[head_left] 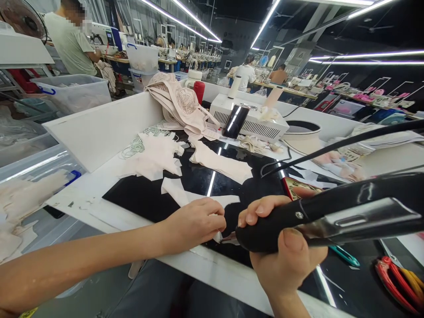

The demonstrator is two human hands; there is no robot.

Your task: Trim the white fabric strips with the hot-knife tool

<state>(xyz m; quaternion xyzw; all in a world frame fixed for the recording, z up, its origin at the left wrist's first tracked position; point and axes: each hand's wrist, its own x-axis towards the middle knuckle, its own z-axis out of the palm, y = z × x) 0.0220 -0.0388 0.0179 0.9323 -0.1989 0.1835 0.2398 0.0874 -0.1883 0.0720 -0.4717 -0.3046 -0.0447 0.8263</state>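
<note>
My left hand (195,221) is closed in a pinch near the table's front edge, with a bit of pale fabric showing under its fingertips. A pale cut fabric piece (188,196) lies flat on the black tabletop (132,196) just beyond it. My right hand (285,256) is wrapped round a black handheld tool (361,207) with a metal lever, which extends to the right edge; its rounded end points at my left hand. Further back lie a stack of beige pieces (221,163) and a jagged pile of beige pieces (155,154).
Beige lace cups (175,99), a black cylinder (236,120) and a white vented machine (251,117) stand at the back. Red-handled scissors (395,278) and a teal cutter (344,256) lie right. A black cable (331,148) arches above. Bins (76,92) stand left; people sit or stand beyond.
</note>
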